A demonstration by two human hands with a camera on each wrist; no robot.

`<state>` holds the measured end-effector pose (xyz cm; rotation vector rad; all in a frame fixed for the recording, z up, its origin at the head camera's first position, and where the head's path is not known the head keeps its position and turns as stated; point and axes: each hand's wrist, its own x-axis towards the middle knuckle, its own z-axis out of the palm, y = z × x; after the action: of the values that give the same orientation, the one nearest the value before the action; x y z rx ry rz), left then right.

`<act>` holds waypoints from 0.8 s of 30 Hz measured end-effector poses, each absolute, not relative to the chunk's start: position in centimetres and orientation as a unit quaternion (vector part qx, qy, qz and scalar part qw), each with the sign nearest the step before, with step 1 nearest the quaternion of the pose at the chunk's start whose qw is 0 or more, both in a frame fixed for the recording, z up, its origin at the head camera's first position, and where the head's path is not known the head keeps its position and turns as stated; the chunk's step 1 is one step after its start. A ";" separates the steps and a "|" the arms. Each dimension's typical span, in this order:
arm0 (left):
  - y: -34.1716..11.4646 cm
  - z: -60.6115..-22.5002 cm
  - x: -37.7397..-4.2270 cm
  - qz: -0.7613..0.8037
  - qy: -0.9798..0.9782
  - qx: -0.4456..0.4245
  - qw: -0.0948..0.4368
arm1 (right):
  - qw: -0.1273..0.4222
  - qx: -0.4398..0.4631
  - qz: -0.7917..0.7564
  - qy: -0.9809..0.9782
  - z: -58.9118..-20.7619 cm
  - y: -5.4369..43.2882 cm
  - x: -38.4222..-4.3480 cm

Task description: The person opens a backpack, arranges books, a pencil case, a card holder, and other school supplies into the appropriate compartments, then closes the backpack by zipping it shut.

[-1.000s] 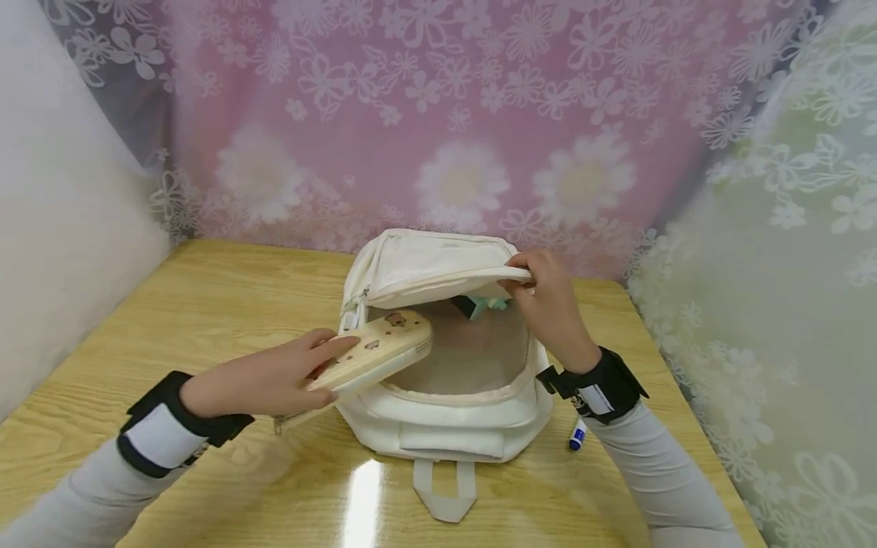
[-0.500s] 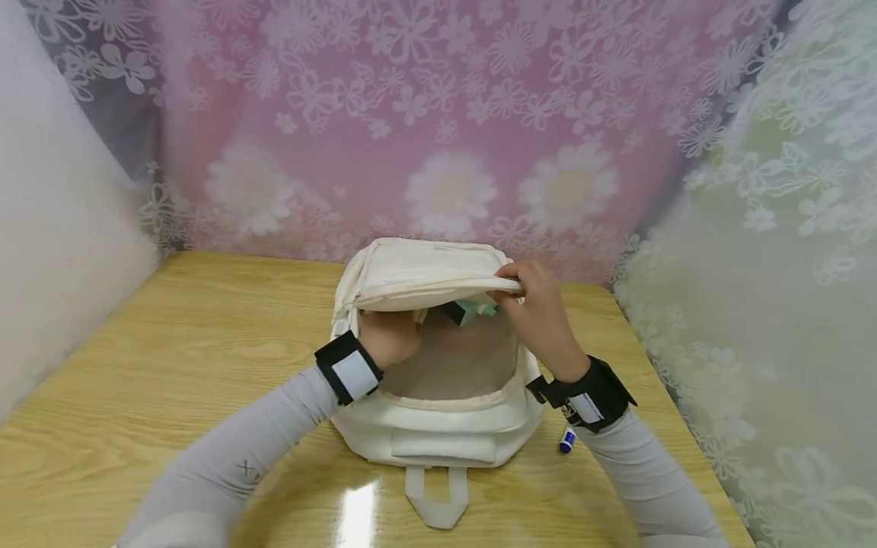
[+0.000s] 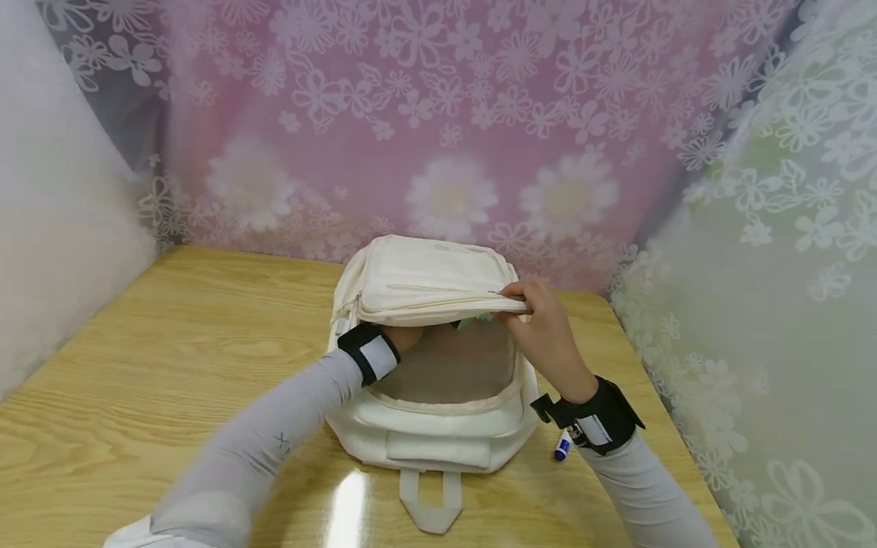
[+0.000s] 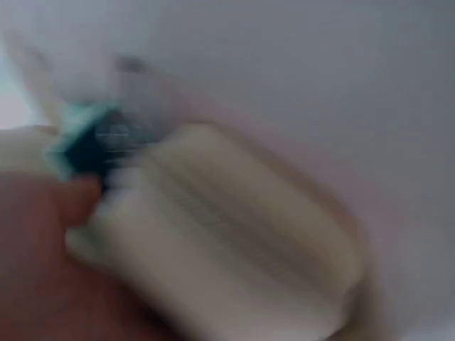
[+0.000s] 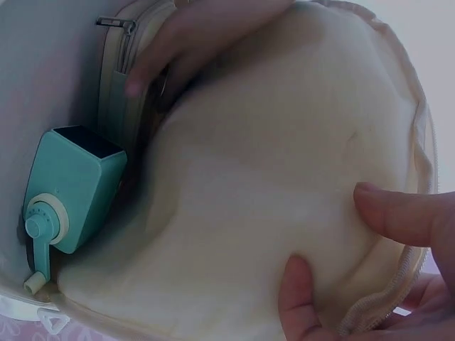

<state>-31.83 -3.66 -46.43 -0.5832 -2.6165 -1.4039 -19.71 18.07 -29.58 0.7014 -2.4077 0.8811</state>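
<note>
A cream backpack lies on the table with its main compartment unzipped. My right hand pinches the edge of its raised flap, thumb on the inner side in the right wrist view. My left hand reaches under the flap, its fingers hidden in the head view. It holds a cream zippered pencil case, blurred in the left wrist view; the right wrist view shows the case's zipper end beside the fingers. Near it inside the bag sits a teal hand-crank pencil sharpener.
A blue-capped marker lies on the wooden table, right of the backpack and near my right wrist. The bag's carry loop points toward me. Floral curtains stand behind and at the sides.
My left hand has carried the pencil case from the bag's left front into the compartment, under the flap. My right hand keeps its hold, and the flap edge sits slightly lower.
</note>
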 end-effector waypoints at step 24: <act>-11.0 -28.5 -16.8 -0.257 -0.854 -0.448 -0.070 | 0.120 0.317 0.244 -0.909 -33.9 20.1 -17.4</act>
<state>-16.76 -10.97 -28.54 -1.4728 -2.8088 -0.8440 -17.44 20.12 -33.91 0.9247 -2.6549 0.7124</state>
